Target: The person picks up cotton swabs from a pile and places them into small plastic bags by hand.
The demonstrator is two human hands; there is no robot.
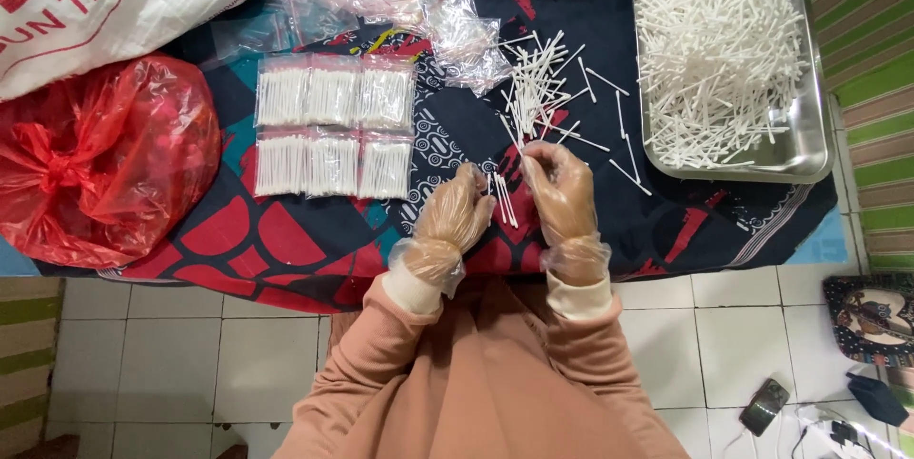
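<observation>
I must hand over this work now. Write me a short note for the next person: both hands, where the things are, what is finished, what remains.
Left hand, in a thin clear glove, holds a small bunch of cotton swabs.
Right hand, also gloved, pinches the same bunch from the other side.
Loose swabs lie on the patterned cloth just beyond the hands; many more fill the metal tray.
Empty clear bags lie beyond the pile.
Done: six filled packets in two rows.
Left: the loose pile and the tray.

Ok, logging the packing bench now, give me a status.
Left hand and right hand gloved, both pinching a small bunch of cotton swabs. Loose swabs just beyond. Nothing in the way.
</observation>
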